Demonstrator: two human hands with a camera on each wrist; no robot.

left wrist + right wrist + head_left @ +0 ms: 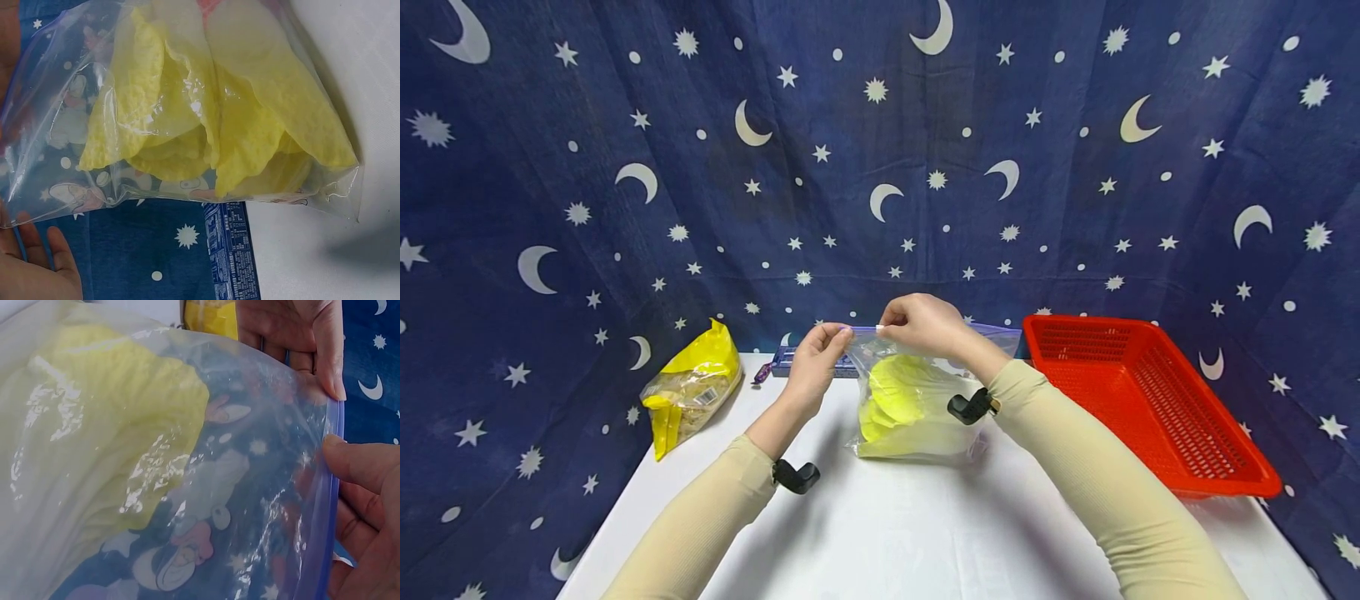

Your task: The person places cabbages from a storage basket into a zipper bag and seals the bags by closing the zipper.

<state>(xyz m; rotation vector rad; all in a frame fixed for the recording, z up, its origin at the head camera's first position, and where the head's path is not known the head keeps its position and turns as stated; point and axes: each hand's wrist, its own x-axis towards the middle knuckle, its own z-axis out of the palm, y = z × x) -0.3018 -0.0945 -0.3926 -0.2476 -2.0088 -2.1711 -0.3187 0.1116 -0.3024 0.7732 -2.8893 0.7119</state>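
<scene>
A clear zip bag [940, 437] hangs upright close over the white table, holding yellow-and-white cabbage leaves [144, 81]. Cartoon figures are printed on its plastic. My left hand [814, 360] pinches the top left corner of the bag between thumb and fingers. Just to its right, my right hand [925, 323] pinches the purple zip strip [330, 512] at a small white piece [880, 327]. In the right wrist view the two hands' fingertips are close together on the strip. The right stretch of the top edge extends beyond the right hand.
A red plastic basket [1150, 433] stands at the right of the white table [880, 533]. At the back left lies a yellow-and-clear food packet [700, 379]. A small purple-wrapped item [762, 373] and a flat blue box [782, 362] lie behind the left hand.
</scene>
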